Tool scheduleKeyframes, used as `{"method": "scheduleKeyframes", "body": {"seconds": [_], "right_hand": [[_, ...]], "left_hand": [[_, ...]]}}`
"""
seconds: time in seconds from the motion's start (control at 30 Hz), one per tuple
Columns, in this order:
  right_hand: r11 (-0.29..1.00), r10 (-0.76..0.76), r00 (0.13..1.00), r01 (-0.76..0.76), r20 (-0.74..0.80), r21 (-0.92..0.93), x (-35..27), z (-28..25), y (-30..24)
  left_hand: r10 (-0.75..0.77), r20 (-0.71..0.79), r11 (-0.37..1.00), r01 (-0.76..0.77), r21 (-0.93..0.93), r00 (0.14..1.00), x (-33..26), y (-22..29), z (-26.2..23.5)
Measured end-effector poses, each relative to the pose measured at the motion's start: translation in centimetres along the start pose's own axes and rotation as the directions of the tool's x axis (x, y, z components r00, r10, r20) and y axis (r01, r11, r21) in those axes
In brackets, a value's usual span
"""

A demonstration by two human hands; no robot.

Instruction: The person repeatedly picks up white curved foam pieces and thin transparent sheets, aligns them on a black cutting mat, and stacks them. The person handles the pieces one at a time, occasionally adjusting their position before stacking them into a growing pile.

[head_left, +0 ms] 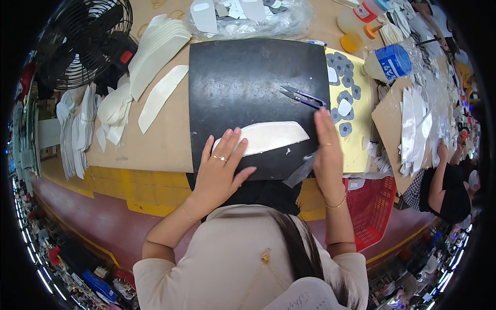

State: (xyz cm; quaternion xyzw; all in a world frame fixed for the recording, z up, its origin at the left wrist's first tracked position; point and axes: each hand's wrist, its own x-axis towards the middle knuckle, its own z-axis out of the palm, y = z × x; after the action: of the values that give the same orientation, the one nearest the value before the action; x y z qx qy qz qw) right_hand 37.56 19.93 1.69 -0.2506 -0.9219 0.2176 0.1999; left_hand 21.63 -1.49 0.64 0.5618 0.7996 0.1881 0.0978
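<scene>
A curved white cut piece (276, 135) lies on the black mat (243, 72) in front of me. My left hand (221, 164) rests on its left end, fingers spread and flat. At the mat's right edge is my right hand (328, 155), its fingers stretched out and seen side-on, with nothing visible in them. Thread snips (305, 98) with purple handles lie on the mat just beyond those fingertips. Beside the right hand, a scrap of clear plastic film (300, 171) hangs over the mat's near edge.
Left of the mat are stacked white pieces (155, 54), a single white piece (164, 97) and a black fan (85, 39). To the right, a yellow sheet (356, 155) carries grey pieces, with bottles (390, 62) beyond. A red basket (369, 212) stands below the table's edge.
</scene>
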Motion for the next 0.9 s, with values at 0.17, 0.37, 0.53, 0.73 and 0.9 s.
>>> {"method": "scheduleKeyframes", "body": {"seconds": [0.17,0.37,0.53,0.73,0.9], "right_hand": [[0.96,0.187,0.982,-0.176,-0.031,0.216,0.6,-0.1,-1.3],[0.967,0.164,0.983,-0.177,0.083,0.181,-0.1,0.5,-2.2],[0.963,0.167,0.982,-0.182,0.087,0.201,-0.2,0.4,-2.7],[0.927,0.256,0.956,-0.286,0.145,0.243,0.2,0.3,-2.8],[0.886,0.379,0.881,-0.434,0.284,0.164,0.8,-0.1,-3.6]], "left_hand": [[-0.143,-0.268,0.986,0.159,0.039,0.953,1.4,0.8,-1.2],[-0.32,-0.162,0.941,0.292,-0.172,0.933,1.1,-0.3,-1.3],[-0.125,-0.254,0.992,0.12,-0.033,0.959,0.6,0.1,-1.6],[-0.052,-0.189,0.969,0.003,-0.247,0.981,-0.6,-1.1,-0.9],[-0.046,-0.141,0.944,-0.003,-0.329,0.989,-1.5,-1.0,-1.7]]}}
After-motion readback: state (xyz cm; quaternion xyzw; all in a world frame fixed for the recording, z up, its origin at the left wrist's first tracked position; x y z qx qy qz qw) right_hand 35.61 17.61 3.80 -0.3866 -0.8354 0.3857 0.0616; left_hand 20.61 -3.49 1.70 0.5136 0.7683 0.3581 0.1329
